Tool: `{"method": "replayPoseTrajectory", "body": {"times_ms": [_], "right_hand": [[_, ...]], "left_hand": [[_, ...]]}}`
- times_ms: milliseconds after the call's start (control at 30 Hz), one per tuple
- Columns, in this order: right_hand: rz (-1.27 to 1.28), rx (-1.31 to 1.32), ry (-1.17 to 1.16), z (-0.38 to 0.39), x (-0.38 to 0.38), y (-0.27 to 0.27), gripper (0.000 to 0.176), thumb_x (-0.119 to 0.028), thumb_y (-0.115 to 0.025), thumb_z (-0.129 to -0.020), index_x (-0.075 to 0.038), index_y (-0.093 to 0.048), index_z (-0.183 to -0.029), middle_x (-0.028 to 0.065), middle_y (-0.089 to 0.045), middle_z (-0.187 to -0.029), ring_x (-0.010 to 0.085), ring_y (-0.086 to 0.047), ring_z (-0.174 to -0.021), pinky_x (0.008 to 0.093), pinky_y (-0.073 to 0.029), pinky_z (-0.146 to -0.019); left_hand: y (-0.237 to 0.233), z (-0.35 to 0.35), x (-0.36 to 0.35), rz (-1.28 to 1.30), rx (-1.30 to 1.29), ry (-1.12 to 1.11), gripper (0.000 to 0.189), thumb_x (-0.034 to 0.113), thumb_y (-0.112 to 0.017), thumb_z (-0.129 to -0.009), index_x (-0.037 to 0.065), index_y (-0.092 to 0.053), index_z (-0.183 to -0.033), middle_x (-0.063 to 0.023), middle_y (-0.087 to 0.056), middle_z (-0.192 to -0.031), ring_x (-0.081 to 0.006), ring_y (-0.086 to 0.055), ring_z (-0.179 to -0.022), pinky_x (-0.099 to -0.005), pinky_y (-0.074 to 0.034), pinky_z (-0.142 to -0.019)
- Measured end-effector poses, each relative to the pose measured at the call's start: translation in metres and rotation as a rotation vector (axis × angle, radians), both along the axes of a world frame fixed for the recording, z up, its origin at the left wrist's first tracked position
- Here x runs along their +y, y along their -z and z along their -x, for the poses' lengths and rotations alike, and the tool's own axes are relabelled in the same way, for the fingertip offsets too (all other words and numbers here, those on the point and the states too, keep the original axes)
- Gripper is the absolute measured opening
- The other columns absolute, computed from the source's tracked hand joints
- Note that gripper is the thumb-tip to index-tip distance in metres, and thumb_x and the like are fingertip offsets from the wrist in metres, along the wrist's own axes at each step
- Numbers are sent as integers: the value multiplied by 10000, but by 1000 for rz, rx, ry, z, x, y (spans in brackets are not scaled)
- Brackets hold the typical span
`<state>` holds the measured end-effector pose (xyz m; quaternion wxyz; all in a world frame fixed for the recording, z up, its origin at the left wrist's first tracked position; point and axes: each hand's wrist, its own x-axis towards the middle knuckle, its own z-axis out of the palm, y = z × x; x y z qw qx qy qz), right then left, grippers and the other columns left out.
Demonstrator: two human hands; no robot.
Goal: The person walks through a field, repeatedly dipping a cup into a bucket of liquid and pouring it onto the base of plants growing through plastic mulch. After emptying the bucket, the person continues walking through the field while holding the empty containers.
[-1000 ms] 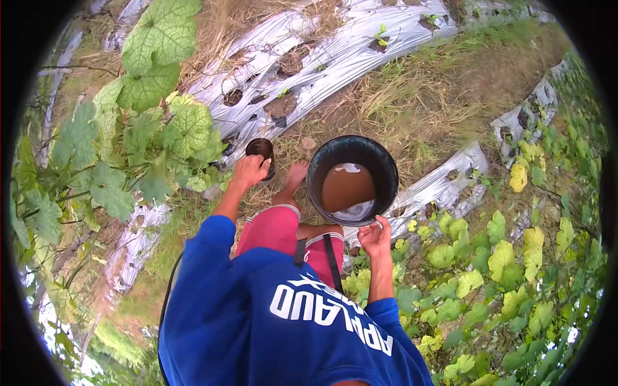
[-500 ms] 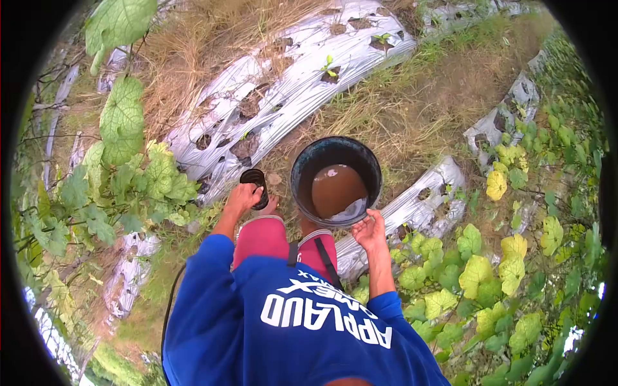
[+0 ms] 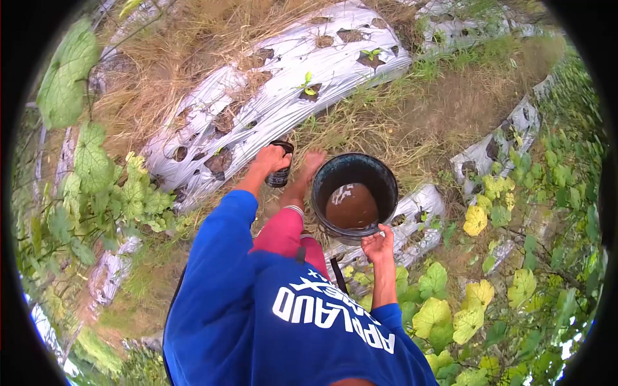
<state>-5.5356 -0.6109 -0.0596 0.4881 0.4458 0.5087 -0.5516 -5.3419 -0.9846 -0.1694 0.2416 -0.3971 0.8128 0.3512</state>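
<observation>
My left hand is wrapped round a dark, ribbed can, held out ahead of my leg. What is inside the can is hidden. My right hand grips the near rim of a black bucket. Muddy brown water lies in the bottom of the bucket, with a bright reflection on it. The can is to the left of the bucket, apart from it. Between the two, my bare foot shows on the ground.
A raised bed under silver plastic mulch runs ahead, with torn holes and small seedlings. Another mulch strip lies beyond the bucket to the right. Leafy vines crowd the right, and large leaves hang at left. Dry grass covers the path.
My left hand and the can have moved right and forward. The bucket, with my right hand on its rim, has shifted a little right and nearer. One leg has stepped forward.
</observation>
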Motion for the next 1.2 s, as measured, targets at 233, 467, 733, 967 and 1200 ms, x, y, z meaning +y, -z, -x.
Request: {"method": "replayPoseTrajectory", "body": {"times_ms": [233,467,733,967,1200], "right_hand": [[-93,-35,17,80,-15,9,343,-303,-704,-719,-82,-536,-920,60,-589,-757,210,-543,-626,337,-427,-560],[-107,-33,-25,133,-42,16,331,-322,-699,-725,-119,-534,-929,22,-584,-785,186,-549,-687,329,-424,-589],[-46,12,-88,177,-94,18,321,-328,-696,-722,-129,-460,-809,37,-521,-753,212,-542,-716,328,-427,-622],[37,31,-134,206,-119,9,281,-330,-700,-730,-141,-511,-819,15,-547,-754,195,-560,-708,324,-413,-604],[98,58,-234,238,-131,6,257,-328,-691,-747,-167,-544,-883,-20,-578,-823,150,-534,-678,307,-397,-605]], "left_hand": [[68,131,-73,-100,-129,-105,518,439,-524,-767,29,-690,-1036,-226,-663,-1079,-372,-637,-1016,-444,-502,-890],[89,170,-103,-141,-238,-64,583,489,-492,-777,18,-667,-1073,-222,-651,-1125,-364,-633,-1040,-441,-498,-894],[64,137,-59,-78,1,-67,482,463,-505,-878,2,-645,-896,-259,-646,-909,-416,-626,-897,-503,-496,-775],[-44,129,-18,243,501,-331,285,226,-593,-909,-14,-548,-762,-216,-549,-713,-412,-556,-705,-484,-425,-635],[-128,185,21,294,596,-442,242,169,-596,-905,0,-512,-754,-183,-516,-700,-372,-525,-659,-454,-408,-599]]}}
